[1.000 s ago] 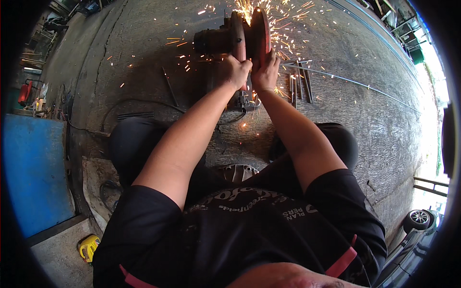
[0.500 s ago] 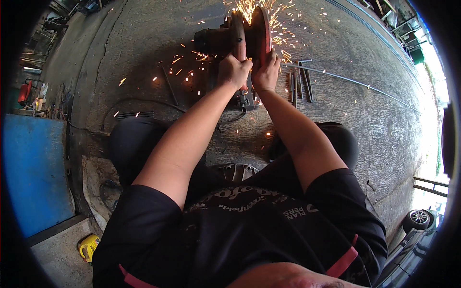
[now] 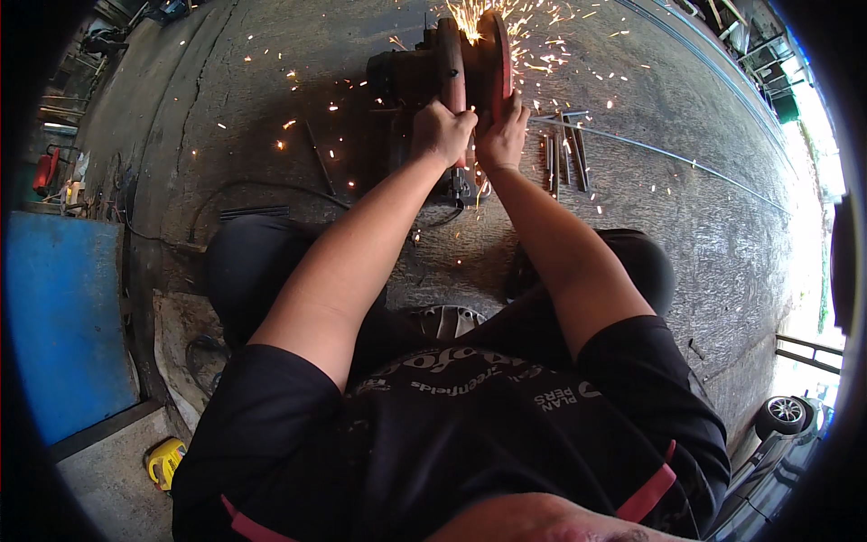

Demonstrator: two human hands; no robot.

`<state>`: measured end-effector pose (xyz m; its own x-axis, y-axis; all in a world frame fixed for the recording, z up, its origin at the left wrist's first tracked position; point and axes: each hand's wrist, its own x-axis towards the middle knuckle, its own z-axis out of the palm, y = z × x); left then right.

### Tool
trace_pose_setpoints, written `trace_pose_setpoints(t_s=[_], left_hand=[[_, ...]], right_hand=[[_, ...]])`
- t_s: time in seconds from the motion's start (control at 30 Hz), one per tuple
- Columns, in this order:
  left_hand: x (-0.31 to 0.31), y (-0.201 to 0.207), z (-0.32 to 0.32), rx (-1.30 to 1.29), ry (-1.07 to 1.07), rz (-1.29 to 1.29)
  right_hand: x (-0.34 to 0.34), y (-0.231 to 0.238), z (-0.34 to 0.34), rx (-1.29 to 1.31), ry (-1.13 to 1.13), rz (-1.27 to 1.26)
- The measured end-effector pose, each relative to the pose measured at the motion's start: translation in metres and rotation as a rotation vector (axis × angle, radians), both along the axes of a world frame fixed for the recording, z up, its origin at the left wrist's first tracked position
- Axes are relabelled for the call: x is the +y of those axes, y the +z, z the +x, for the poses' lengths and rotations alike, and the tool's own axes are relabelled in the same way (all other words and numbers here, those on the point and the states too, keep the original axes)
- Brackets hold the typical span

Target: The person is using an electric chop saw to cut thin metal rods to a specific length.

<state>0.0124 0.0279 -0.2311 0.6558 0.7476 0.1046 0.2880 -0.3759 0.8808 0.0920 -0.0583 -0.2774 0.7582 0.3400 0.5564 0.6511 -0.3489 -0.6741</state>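
A cut-off saw stands on the floor ahead of me, throwing bright orange sparks from the far side of its wheel. My left hand is closed round the saw's reddish handle. Beside it, my right hand grips the near end of the red-rimmed wheel guard, thumb on one side and fingers on the other. From just beyond the right hand a long thin metal rod runs off to the right. The spot where the wheel cuts is hidden behind the saw.
Short cut rods lie right of the saw. More dark bars and a black cable are at left. A blue panel, a yellow tape measure and a red tool sit further left. A car stands lower right.
The sparks have shifted, with fewer falling near the saw's base and more spread to the left. Both hands keep their holds almost in place.
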Motion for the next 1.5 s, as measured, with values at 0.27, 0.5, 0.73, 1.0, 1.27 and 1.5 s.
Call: trace_pose_setpoints(t_s=[0.27,0.5,0.73,1.0,1.27,1.5], left_hand=[[0.000,-0.002,-0.001,-0.011,0.023,0.037],[-0.003,0.011,-0.006,0.121,0.015,-0.059],[-0.004,0.009,-0.008,0.090,0.011,-0.045],[-0.003,0.002,-0.005,0.058,0.009,-0.128],[-0.004,0.001,-0.005,0.046,0.028,-0.109],[-0.003,-0.009,-0.007,0.036,0.022,0.089]], right_hand=[[0.001,-0.001,0.000,0.001,0.003,0.017],[0.000,-0.002,-0.001,-0.023,0.021,0.030],[-0.003,0.002,-0.006,0.010,0.022,-0.020],[-0.001,-0.006,-0.002,0.029,0.017,-0.021],[-0.002,-0.010,-0.002,0.051,0.021,-0.020],[-0.002,-0.015,-0.002,-0.181,-0.007,-0.003]])
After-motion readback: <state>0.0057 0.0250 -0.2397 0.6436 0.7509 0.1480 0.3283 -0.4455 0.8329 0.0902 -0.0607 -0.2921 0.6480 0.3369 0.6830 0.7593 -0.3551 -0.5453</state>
